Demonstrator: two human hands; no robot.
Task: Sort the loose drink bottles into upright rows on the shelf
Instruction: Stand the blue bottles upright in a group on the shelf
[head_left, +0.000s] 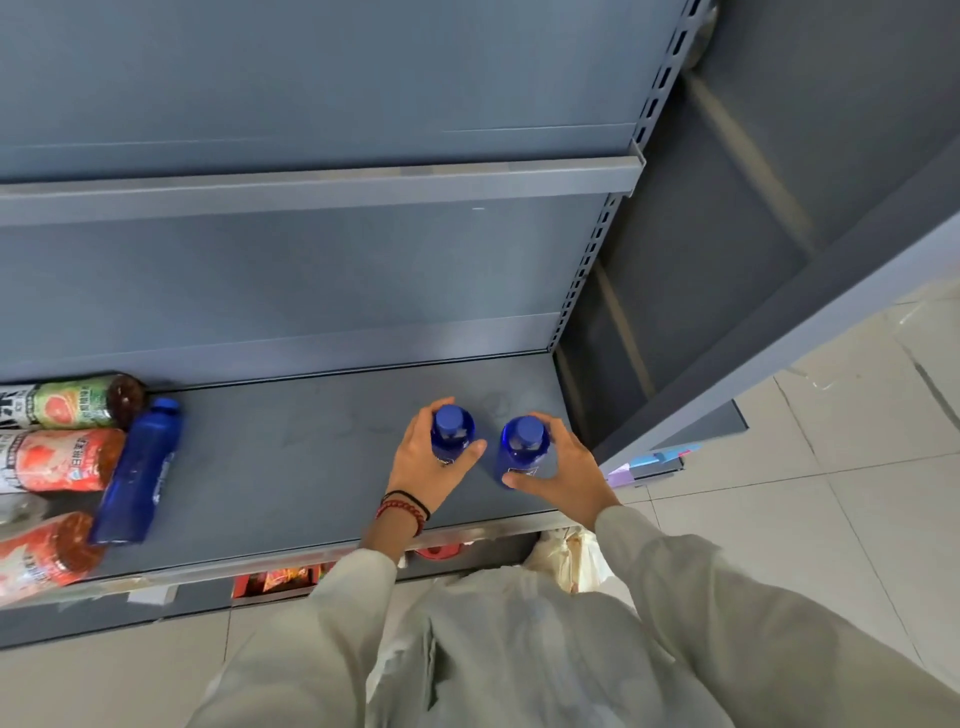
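Two blue bottles stand upright side by side on the grey shelf (291, 457), near its right end. My left hand (423, 467) grips the left blue bottle (451, 428) around its body. My right hand (566, 465) curls around the right blue bottle (522, 441). At the shelf's left end a third blue bottle (137, 473) lies on its side. Beside it lie a green-labelled bottle (83, 400) and two orange-red labelled bottles (62, 460) (44, 553).
An upper shelf (311, 189) overhangs the working shelf. A slotted upright (582, 275) bounds the shelf on the right, with another grey shelving unit (779, 312) beyond it. Packaged goods (275, 579) sit on the level below. Tiled floor (831, 493) lies to the right.
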